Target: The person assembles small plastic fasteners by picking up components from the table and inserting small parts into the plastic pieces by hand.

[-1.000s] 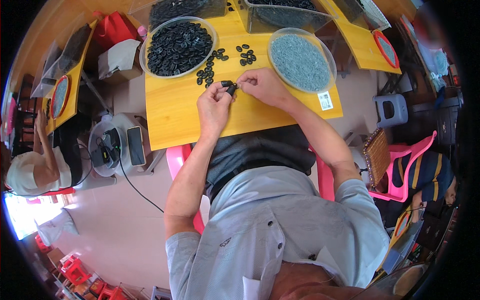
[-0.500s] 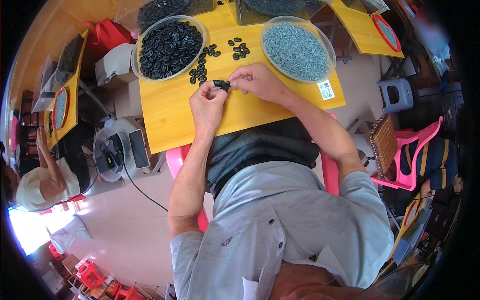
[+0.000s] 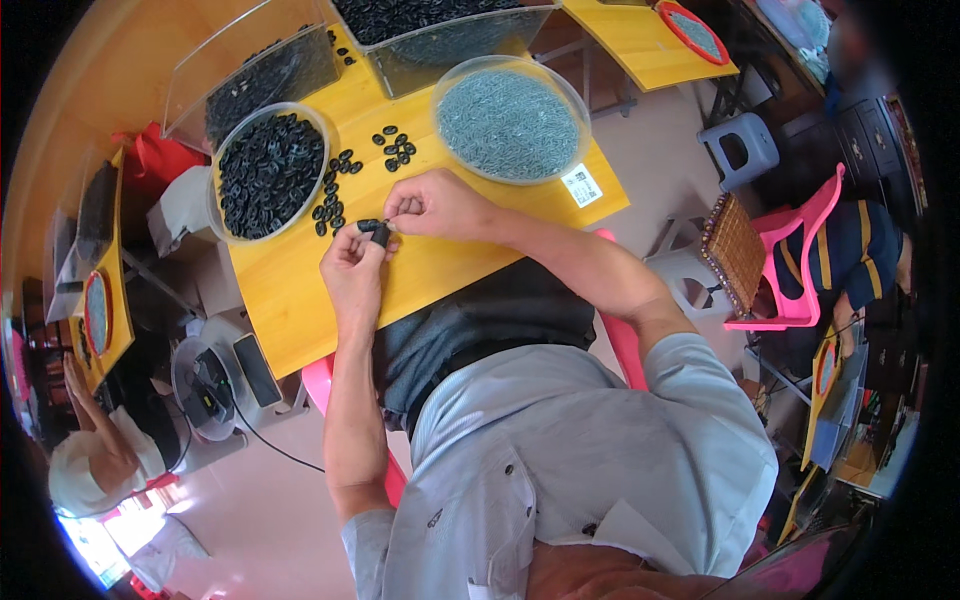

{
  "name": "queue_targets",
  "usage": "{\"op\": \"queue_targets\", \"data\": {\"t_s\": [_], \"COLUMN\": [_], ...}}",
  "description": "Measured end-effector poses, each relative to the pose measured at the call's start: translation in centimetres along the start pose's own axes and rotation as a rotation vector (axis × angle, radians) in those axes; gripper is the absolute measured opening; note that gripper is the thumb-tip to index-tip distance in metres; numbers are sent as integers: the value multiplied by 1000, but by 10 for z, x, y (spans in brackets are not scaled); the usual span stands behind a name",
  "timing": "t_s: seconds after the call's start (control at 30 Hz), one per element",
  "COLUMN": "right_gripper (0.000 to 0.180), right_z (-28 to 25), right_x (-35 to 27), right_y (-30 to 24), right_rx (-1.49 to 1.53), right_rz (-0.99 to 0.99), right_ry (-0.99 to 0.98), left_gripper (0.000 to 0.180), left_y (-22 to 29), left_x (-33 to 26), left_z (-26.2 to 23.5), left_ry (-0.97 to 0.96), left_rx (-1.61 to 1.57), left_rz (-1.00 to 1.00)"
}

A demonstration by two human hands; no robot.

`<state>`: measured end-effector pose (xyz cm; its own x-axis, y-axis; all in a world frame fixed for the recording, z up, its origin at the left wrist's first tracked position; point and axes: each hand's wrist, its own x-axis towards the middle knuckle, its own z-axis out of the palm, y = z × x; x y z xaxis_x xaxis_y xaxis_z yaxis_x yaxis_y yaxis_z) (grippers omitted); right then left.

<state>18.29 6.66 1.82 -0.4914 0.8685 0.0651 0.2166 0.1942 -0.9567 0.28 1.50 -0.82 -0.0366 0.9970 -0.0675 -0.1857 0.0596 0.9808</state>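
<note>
A small black part is pinched in the fingertips of my left hand, just above the yellow table. My right hand is closed in a pinch close to its upper right side; whatever those fingers hold is too small to make out. Loose black oval pieces with holes lie just beyond my left hand, and another small group lies beyond my right. A round clear tub heaped with similar black pieces stands at the left. At the right, a second tub is full of small grey metal screws.
Clear bins of black parts stand at the table's far side. A grey stool and a pink chair are to the right. Two other people sit at the sides, one at left. A black cable hangs at left.
My view has shifted, so the table and tubs appear farther left, with more of the far bins showing. The black part stays in my left fingers, while my right hand remains pinched beside it.
</note>
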Motion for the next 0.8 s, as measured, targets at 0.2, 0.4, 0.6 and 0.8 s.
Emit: {"op": "queue_targets", "data": {"t_s": [0.2,0.4,0.6,0.8], "right_gripper": [9,7,7,12], "right_z": [-2,-3,-3,-5], "right_x": [2,-3,-5,-8], "right_y": [3,-4,-8,-17], "right_rx": [89,-340,-374,-428], "right_rz": [-2,-462,-573,-543], "right_ry": [-25,168,138,100], "left_gripper": [6,6,9,15], "left_y": [2,5,3,1], "left_x": [1,2,2,2], "left_z": [-5,-2,-6,-5], "left_ry": [-71,-58,-93,-68], "left_rx": [1,-316,-388,-453], "left_rz": [-12,-147,-175,-132]}}
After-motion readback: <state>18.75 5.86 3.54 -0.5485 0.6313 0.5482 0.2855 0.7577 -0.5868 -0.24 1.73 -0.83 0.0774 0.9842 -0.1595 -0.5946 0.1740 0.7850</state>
